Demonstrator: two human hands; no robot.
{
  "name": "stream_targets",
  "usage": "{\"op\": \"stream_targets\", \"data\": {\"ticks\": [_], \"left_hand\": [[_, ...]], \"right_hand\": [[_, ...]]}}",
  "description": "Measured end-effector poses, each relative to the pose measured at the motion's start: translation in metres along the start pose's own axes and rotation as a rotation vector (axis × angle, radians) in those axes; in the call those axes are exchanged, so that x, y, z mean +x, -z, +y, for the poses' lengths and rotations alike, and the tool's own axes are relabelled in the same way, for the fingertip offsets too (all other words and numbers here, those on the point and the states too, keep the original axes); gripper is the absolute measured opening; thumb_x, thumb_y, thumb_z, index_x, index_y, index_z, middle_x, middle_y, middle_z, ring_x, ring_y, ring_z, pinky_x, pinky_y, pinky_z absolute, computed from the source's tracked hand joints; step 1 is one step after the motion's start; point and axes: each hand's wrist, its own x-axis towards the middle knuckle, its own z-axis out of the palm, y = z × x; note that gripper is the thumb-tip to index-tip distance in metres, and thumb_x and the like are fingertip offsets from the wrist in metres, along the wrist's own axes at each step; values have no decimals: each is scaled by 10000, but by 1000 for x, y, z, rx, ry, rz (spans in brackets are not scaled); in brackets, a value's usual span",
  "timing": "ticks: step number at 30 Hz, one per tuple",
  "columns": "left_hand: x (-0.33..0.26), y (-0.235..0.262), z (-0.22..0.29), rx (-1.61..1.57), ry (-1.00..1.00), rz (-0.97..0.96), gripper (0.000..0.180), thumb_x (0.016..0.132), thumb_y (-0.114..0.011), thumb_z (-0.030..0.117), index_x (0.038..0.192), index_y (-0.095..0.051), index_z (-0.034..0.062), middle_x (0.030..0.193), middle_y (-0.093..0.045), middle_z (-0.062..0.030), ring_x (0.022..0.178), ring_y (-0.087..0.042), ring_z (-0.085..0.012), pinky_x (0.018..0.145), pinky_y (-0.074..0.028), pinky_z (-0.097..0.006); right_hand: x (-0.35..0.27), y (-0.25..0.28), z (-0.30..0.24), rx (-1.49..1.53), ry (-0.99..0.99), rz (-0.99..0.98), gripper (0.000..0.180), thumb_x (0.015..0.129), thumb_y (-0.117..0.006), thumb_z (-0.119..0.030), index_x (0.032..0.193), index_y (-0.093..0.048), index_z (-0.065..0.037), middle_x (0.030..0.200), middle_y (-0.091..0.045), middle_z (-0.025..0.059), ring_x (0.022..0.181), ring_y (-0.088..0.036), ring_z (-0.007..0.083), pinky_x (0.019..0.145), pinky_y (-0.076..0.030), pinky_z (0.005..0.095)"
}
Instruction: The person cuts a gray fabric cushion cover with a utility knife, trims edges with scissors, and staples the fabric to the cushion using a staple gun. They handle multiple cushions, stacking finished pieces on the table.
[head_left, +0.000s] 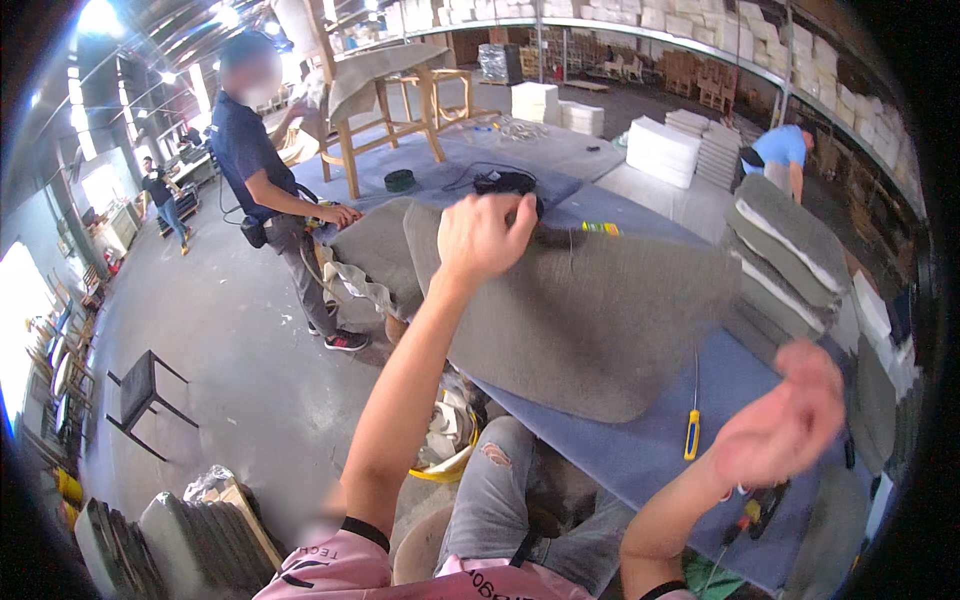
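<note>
Left hand (487, 235) has curled fingers, contents indeterminable, near grey fabric piece (590, 320); right hand (785, 425), fingers too blurred to judge, adjoins 1 yellow-handled tool (692, 435), presumably placed for reach.

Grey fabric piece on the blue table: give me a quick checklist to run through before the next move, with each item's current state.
1. Grey fabric piece lying on the blue table: ok.
2. Left hand grip confirmed: cannot tell; its fingers are curled over the piece's upper left part, and whatever they may hold is hidden.
3. Right hand grip confirmed: cannot tell; it is blurred, with fingers bent, right of the piece.
4. Yellow-handled tool handle uncovered: ok; it lies on the table between the piece and the right hand.
5. Co-worker's hand apart from the left hand: ok; a gap shows between them.
</note>
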Motion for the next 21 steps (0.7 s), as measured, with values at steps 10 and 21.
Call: {"op": "stream_targets", "data": {"ticks": [10, 21], "left_hand": [[-18, 36, -49, -178, 66, -75, 440, 1046, -626, 402, 819, -744, 44, 656, -624, -206, 661, -674, -441, 626, -507, -499], [-25, 27, 121, -224, -1117, 317, 332, 851, -803, 253, 1180, -762, 249, 1338, -751, -17, 1337, -632, -323, 1084, -436, -496]], "right_hand": [[-123, -33, 56, 78, -548, -51, 800, 1059, -655, -561, 1532, -499, 66, 1527, -563, 212, 1442, -526, 301, 1228, -376, 456], [-105, -18, 56, 136, -668, -55, 502, 1049, -707, -132, 1490, -549, 44, 1423, -662, 179, 1299, -637, 252, 1135, -486, 393]]}}
